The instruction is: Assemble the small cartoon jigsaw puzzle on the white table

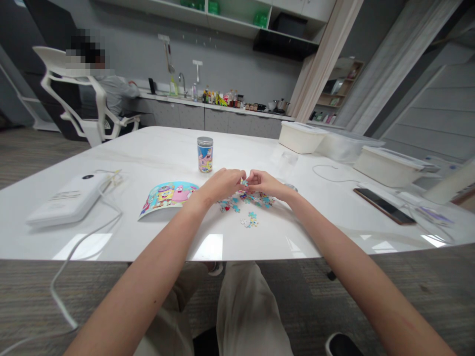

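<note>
My left hand [227, 182] and my right hand [261, 181] meet over the table, fingertips pinched close together. Between them shows a small jigsaw piece [244, 183]; whether each hand has its own piece is too small to tell. Below lies a loose heap of jigsaw pieces [256, 198], mostly light blue, partly hidden by my hands. A few joined or overlapping pieces [251, 220] lie nearer the table edge. By my left forearm a curled picture sheet [166, 195] shows cartoon figures. A cartoon-printed jar [205, 155] with a silver lid stands upright behind my left hand.
A white device [70, 198] with a cable lies at left. On the right are a phone [384, 205], white bins [302, 137] and a clear cup [288, 159]. A round silver object [291, 187] sits behind my right wrist. A person [115, 91] sits at the back left.
</note>
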`<action>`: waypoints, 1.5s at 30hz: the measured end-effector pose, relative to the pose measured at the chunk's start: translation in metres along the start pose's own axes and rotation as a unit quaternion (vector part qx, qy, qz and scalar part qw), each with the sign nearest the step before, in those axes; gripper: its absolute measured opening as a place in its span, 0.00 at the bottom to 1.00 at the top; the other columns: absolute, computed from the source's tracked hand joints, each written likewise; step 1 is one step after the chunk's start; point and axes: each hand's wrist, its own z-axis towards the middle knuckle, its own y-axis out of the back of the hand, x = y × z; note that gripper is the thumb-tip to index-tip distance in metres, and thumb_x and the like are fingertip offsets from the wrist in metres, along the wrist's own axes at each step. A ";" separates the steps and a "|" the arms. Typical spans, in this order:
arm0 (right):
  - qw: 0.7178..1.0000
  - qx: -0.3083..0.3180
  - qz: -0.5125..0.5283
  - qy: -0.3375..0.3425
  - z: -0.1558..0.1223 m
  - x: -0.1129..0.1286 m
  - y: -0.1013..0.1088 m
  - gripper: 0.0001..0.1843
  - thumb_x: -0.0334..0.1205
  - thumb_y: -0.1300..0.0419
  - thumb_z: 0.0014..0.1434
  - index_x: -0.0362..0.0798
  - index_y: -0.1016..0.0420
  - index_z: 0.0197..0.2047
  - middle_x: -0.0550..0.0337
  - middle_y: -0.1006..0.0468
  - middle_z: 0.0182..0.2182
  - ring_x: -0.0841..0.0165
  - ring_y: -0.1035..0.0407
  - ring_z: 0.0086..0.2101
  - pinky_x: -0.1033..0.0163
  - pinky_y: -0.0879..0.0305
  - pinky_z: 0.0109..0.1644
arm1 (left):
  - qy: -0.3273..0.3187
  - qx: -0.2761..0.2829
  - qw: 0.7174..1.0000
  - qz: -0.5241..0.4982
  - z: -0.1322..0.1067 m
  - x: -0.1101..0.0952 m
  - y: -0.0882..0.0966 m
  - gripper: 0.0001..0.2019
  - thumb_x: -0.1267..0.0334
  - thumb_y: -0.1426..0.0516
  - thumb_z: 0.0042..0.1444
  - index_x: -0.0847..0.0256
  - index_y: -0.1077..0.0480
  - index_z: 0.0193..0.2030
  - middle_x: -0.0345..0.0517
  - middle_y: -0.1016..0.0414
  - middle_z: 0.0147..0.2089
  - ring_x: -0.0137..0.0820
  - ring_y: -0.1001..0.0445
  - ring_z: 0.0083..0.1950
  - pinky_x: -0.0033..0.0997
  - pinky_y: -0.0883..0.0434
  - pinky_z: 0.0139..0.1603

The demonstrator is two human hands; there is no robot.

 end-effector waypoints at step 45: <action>0.964 0.043 -0.259 0.047 -0.002 0.006 -0.001 0.11 0.39 0.35 0.50 0.47 0.22 0.38 0.58 0.21 0.35 0.71 0.31 0.33 0.64 0.36 0.38 | 0.078 0.105 0.982 0.137 -0.006 0.008 -0.001 0.16 0.67 0.53 0.61 0.65 0.23 0.44 0.55 0.24 0.46 0.38 0.25 0.46 0.32 0.33 0.42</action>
